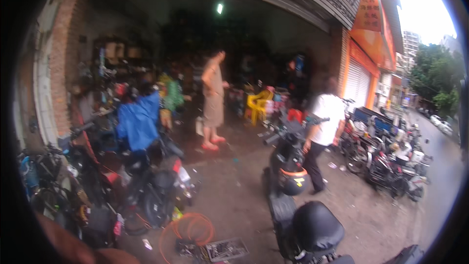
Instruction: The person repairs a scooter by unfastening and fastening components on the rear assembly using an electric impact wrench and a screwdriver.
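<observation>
A blurred, skin-coloured shape, seemingly part of my left hand (78,245), shows at the bottom left edge, close to the camera; its fingers cannot be made out. My right hand is out of view. Before me stands a scooter with a black seat (318,225) and an orange-rimmed dark helmet (294,181) resting on it. Loops of orange hose (194,229) lie on the ground, beside a grey tray of small metal parts or tools (227,250). A blue cover (138,121) hangs over a vehicle at the left.
One person (213,99) in red slippers stands in the open shopfront. Another, in a white shirt (327,119), is beyond the scooter. Motorbikes (388,168) line the right side; bicycles (51,190) and scooters crowd the left. A yellow plastic chair (258,106) stands inside.
</observation>
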A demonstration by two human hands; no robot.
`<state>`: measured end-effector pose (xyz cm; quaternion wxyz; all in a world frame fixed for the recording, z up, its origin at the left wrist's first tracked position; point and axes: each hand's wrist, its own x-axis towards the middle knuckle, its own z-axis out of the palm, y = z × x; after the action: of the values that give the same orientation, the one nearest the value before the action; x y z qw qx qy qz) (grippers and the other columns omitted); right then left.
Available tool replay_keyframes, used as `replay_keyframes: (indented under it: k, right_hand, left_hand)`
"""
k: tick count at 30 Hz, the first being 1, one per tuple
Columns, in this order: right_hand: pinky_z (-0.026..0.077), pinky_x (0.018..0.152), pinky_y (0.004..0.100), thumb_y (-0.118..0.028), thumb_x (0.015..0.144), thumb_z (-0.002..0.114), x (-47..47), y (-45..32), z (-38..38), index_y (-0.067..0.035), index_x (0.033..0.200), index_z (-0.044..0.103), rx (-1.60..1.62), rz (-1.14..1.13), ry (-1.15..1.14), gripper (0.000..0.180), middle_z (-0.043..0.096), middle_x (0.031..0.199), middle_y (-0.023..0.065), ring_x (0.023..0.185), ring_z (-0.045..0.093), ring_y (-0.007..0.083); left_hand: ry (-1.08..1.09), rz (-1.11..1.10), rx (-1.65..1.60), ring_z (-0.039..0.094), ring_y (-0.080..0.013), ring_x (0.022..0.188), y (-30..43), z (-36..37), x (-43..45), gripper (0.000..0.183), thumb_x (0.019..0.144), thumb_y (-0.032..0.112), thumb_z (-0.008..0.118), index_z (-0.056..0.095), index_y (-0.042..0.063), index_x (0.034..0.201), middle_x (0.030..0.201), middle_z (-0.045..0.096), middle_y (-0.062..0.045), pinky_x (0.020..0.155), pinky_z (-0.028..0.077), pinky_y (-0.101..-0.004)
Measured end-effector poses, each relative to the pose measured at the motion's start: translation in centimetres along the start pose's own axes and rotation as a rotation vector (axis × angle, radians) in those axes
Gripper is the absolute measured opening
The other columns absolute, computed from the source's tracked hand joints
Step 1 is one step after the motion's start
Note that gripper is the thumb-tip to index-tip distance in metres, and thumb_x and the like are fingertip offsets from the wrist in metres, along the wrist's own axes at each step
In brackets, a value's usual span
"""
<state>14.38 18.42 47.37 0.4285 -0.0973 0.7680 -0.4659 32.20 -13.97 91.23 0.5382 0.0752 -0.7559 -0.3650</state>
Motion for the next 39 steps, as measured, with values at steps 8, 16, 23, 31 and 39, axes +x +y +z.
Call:
replay_keyframes:
  k: [8, 16, 23, 31, 39]
  right_hand:
    - [0.044, 0.053, 0.0306, -0.032, 0.082, 0.055, 2.2, -5.3, 12.3, -0.007, 0.085, 0.063, -0.139, 0.139, 0.026, 0.026, 0.055, 0.063, 0.0029, 0.056, 0.050, 0.0155]
    - [0.040, 0.043, 0.0260, -0.013, 0.085, 0.054, 7.5, -11.8, 14.4, -0.005, 0.092, 0.058, 0.196, 0.050, 0.082, 0.011, 0.056, 0.067, 0.0020, 0.052, 0.050, 0.0116]
    - [0.050, 0.049, 0.0322, -0.013, 0.083, 0.054, 9.4, -11.1, 10.1, -0.004, 0.088, 0.058, 0.122, 0.063, 0.202, 0.012, 0.061, 0.073, 0.0088, 0.057, 0.060, 0.0199]
    - [0.042, 0.038, 0.0294, -0.013, 0.079, 0.057, 18.5, -12.5, 5.8, -0.002, 0.073, 0.058, -0.180, 0.288, 0.222, 0.012, 0.056, 0.057, 0.0069, 0.045, 0.054, 0.0172]
    - [0.043, 0.045, 0.0294, -0.019, 0.080, 0.060, 32.9, -27.4, 11.2, -0.008, 0.082, 0.058, 0.025, -0.080, -0.111, 0.011, 0.057, 0.071, 0.0036, 0.053, 0.053, 0.0148]
  left_hand:
    - [0.048, 0.189, 0.168, 0.057, -0.0206, 0.077, -2.4, -11.2, 3.2, 0.032, 0.077, 0.018, 0.062, 0.055, -0.001, 0.101, 0.091, 0.058, -0.011, 0.071, 0.046, -0.0316]
    - [0.153, 0.469, 0.346, 0.057, -0.0192, 0.074, -1.8, -18.9, 4.1, 0.028, 0.075, 0.012, 0.064, 0.059, -0.002, 0.098, 0.089, 0.061, -0.011, 0.070, 0.046, -0.0304]
    - [0.694, -0.016, 0.545, 0.057, -0.0181, 0.073, -10.7, -24.2, -0.1, 0.025, 0.073, 0.005, 0.066, 0.063, -0.004, 0.096, 0.087, 0.063, -0.011, 0.069, 0.046, -0.0294]
    - [-0.034, -0.271, 0.630, 0.055, -0.0180, 0.052, -21.4, -20.9, 4.7, 0.016, 0.070, 0.002, 0.064, 0.065, -0.005, 0.085, 0.064, 0.059, -0.008, 0.053, 0.045, -0.0296]
    - [-0.225, -0.099, 0.756, 0.054, -0.0229, 0.055, -16.2, -18.4, 22.1, 0.027, 0.077, 0.030, 0.067, 0.063, 0.003, 0.078, 0.065, 0.058, -0.009, 0.055, 0.045, -0.0343]
